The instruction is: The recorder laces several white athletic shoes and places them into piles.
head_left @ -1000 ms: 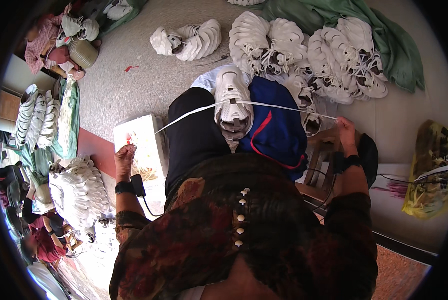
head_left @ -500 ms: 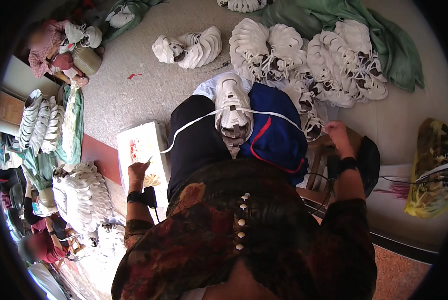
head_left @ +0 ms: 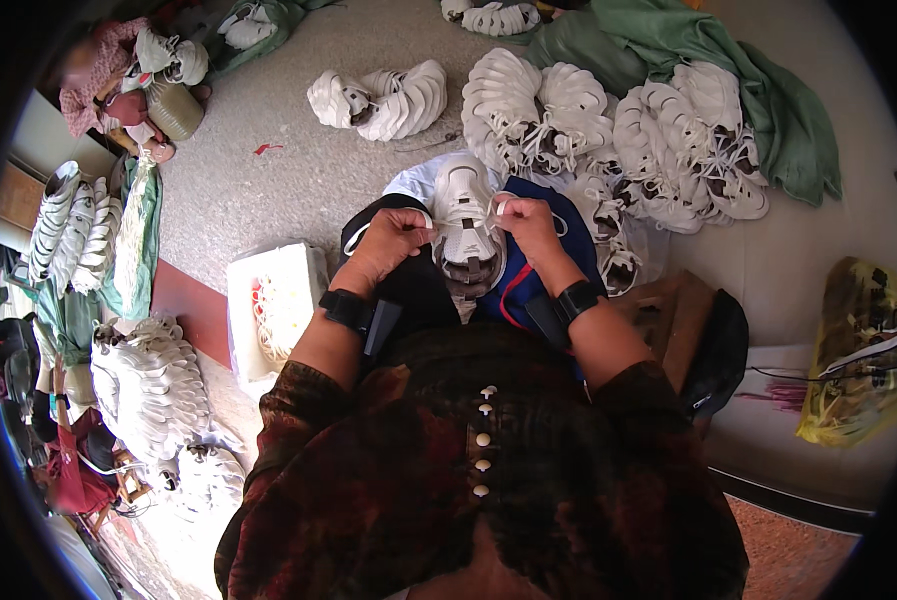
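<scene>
A white sneaker (head_left: 465, 243) rests on my lap, between a black-clad thigh and a blue cloth with red trim. A white shoelace (head_left: 501, 208) runs through it. My left hand (head_left: 396, 240) is closed in a pinch on the lace at the shoe's left side. On the opposite side my right hand (head_left: 533, 230) pinches the lace's other part, just beside the eyelets. Both hands sit close to the shoe's upper, one on each side. Part of the lace loops out past each hand, and the fingertips partly hide the rest.
A white box (head_left: 236, 345) of loose laces stands left of my knee. White shoes (head_left: 538, 100) are heaped ahead and right, beside green cloth (head_left: 790, 130). More shoes (head_left: 158, 390) are stacked left. Right are a wooden stool (head_left: 676, 318) and yellow bag (head_left: 848, 375). Two people sit at left.
Both hands have come in from far out at the sides to the shoe. The lace, stretched wide across my lap before, is now drawn in with its slack in loops.
</scene>
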Tool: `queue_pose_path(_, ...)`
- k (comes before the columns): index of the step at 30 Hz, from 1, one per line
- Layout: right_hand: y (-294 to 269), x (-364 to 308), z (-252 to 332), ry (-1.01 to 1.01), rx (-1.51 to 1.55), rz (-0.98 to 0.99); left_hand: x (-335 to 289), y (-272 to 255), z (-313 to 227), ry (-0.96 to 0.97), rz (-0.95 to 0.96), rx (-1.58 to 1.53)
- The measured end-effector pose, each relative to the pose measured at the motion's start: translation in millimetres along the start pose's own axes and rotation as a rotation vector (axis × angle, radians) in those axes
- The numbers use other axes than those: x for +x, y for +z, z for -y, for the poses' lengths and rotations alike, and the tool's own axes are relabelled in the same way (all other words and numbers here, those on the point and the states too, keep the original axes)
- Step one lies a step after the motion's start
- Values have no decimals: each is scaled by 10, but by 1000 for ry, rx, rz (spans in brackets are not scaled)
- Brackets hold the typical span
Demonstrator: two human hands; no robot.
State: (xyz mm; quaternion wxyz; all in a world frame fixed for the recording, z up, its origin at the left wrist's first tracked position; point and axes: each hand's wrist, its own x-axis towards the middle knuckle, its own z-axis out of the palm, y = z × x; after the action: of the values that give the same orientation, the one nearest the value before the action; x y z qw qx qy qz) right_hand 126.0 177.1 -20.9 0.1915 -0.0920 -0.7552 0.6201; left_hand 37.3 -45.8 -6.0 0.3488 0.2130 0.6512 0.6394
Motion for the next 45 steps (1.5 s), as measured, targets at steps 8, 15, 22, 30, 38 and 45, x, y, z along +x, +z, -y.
queue_pose_path(8,151,-14,142,-443,-708,54,-139,-70,-5,66,-76,139)
queue_pose_path(15,21,-143,-100,-141,-462,-43,-135,255,-6,199,-134,144)
queue_pose_path(22,125,-232,203,-362,-1002,149,-36,561,-132,204,4,338)
queue_pose_path(30,79,-287,3,-276,-890,108,464,780,306,345,-123,638)
queue_pose_path(38,69,-304,-35,-278,-629,73,464,945,280,356,-213,791)
queue_pose_path(45,41,-291,-68,-264,-595,31,268,916,-38,310,-246,764)
